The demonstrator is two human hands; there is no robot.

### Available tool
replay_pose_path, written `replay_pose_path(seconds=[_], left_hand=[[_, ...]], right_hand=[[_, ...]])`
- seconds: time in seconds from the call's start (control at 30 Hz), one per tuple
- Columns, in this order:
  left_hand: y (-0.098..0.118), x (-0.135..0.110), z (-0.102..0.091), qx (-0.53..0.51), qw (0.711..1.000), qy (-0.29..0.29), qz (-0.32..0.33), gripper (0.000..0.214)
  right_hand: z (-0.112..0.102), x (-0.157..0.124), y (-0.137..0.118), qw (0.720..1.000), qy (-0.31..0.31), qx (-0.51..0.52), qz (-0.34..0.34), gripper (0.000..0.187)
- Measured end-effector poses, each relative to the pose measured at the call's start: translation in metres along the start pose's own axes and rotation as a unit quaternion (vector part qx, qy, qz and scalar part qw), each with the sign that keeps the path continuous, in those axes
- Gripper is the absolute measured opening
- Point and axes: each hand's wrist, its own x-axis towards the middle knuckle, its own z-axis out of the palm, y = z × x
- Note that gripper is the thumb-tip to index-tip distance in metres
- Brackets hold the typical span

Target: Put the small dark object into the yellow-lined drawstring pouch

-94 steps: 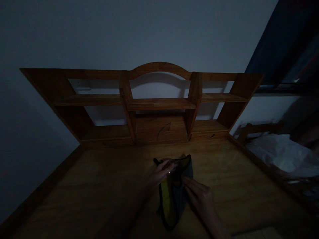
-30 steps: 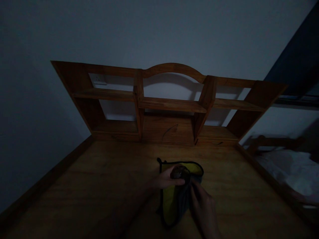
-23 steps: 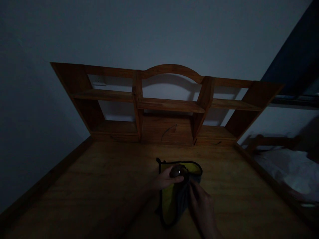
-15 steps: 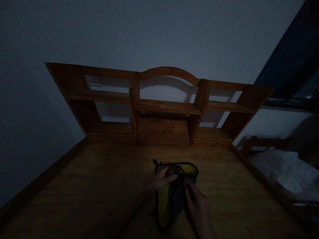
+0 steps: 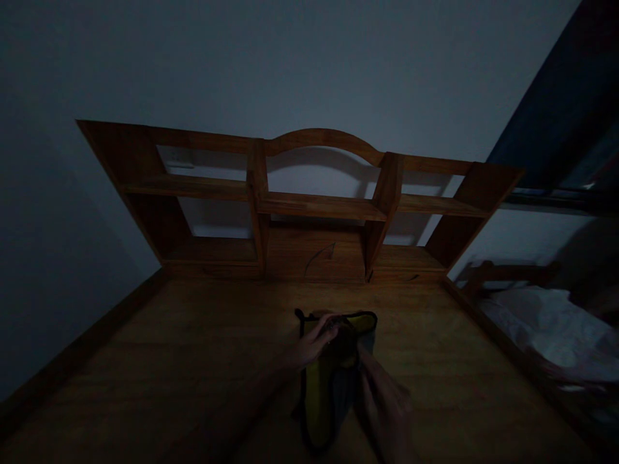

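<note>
A yellow and grey cloth [image 5: 318, 403] with a black edge lies on the wooden tabletop, partly folded so that both colours show. On its upper part, my left hand [image 5: 312, 343] is closed around a dark, rounded object [image 5: 342, 343], too dim to name. From the right, my right hand [image 5: 387, 399] pinches the grey side of the cloth beside that object, with its fingertips partly lost in shadow.
A wooden shelf unit [image 5: 319, 207] with an arched top rail stands at the back against the wall [image 5: 309, 64]. Raised edges [image 5: 507, 345] border the tabletop. A whitish crumpled sheet or bag [image 5: 551, 328] lies beyond the right edge. The room is dim.
My left hand has turned over the dark object, its fingers now lying higher across it. The cloth's upper right part has been drawn inward. My right hand keeps its pinch.
</note>
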Motion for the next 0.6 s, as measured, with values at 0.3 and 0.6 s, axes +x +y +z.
replay_pose_path(seconds=[0.3, 0.6], left_hand=[[0.022, -0.009, 0.008, 0.011, 0.997, -0.072, 0.037, 0.059], [0.025, -0.011, 0.004, -0.003, 0.998, -0.064, 0.028, 0.065]], right_hand=[[0.000, 0.018, -0.026, 0.982, -0.149, 0.098, 0.063, 0.040], [-0.088, 0.036, -0.077, 0.992, 0.081, 0.026, 0.098, 0.024]])
